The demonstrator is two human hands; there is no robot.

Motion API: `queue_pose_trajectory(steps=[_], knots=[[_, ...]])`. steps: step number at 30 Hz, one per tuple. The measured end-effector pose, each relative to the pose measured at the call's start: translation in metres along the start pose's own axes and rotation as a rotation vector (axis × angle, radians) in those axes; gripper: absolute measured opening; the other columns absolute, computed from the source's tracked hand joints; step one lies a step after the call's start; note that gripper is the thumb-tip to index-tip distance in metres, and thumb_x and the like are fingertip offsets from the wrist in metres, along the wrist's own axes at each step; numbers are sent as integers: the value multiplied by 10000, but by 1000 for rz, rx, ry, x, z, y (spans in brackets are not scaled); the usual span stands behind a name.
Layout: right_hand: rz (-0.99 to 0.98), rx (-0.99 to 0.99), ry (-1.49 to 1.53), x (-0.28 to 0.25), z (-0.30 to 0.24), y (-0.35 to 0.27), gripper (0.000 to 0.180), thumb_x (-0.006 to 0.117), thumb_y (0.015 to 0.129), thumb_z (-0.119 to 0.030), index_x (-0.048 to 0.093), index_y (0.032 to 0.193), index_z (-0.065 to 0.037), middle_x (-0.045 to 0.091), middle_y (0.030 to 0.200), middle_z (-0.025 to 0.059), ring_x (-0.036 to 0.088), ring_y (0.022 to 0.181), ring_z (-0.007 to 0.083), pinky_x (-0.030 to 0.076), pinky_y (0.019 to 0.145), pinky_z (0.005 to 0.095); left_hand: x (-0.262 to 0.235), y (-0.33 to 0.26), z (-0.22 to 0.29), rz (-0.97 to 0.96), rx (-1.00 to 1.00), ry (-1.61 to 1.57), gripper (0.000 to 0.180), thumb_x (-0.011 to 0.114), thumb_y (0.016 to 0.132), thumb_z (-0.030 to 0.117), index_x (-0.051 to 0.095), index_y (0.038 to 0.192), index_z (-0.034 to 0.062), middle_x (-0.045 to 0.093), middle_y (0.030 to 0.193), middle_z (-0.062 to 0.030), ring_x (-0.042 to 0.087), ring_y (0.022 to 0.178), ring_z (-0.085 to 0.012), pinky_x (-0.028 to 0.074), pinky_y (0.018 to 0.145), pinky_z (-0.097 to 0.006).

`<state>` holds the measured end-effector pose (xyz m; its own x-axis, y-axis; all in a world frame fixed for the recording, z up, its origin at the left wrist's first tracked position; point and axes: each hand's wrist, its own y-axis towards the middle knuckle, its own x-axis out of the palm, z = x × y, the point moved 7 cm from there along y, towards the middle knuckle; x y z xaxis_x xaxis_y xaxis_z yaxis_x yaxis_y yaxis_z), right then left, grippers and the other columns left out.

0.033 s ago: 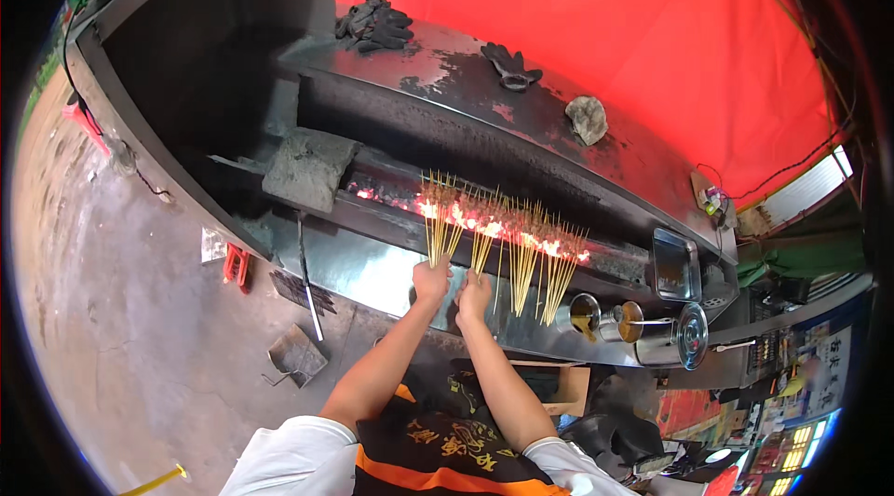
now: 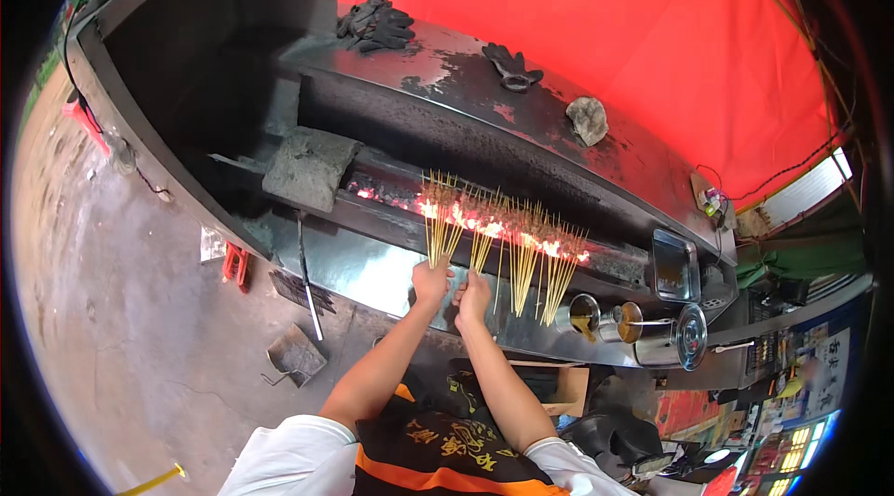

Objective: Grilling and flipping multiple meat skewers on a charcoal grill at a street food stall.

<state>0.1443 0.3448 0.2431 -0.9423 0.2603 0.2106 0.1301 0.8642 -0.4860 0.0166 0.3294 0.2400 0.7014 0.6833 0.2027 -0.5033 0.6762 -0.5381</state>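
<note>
Left hand (image 2: 431, 283) and right hand (image 2: 472, 298): each grip clamped on skewers (image 2: 437, 243), long axes pointing away over glowing coals (image 2: 366, 193).

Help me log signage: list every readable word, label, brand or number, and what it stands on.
Apron: yellow characters on black; wording not copied here.
Sign, far right: a few characters, partly blurred; wording not copied.
Skewers: no lettering shows.
Anything smaller at far right: too small to read.

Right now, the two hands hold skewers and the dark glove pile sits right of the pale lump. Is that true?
Not quite: the dark glove pile sits left of the pale lump, as the head view shows. The left hand and right hand do hold skewers.
</note>
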Motion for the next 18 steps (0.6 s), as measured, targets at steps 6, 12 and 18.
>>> queue_pose_trajectory(steps=[6,12,18], knots=[[-190,541,207,13,50,-73,374,548,894,-456,477,852,-91,480,657,13,558,581,147,356,399,242,-17,-6,18,125,307,116,303,558,898,284,603,915,-16,620,671,-122,553,515,-187,409,464,-304],[-295,303,115,50,40,-32,253,546,918,-343,506,886,-95,480,671,-20,482,546,82,329,437,212,-35,-3,31,279,439,313,301,530,891,292,616,846,7,628,688,-193,628,664,-345,463,612,-420],[-203,87,113,54,32,-9,120,524,919,-181,493,862,-80,430,634,-33,376,493,59,286,418,204,-40,28,6,192,285,284,283,552,885,254,601,861,-24,611,629,-106,583,592,-160,452,566,-318]])
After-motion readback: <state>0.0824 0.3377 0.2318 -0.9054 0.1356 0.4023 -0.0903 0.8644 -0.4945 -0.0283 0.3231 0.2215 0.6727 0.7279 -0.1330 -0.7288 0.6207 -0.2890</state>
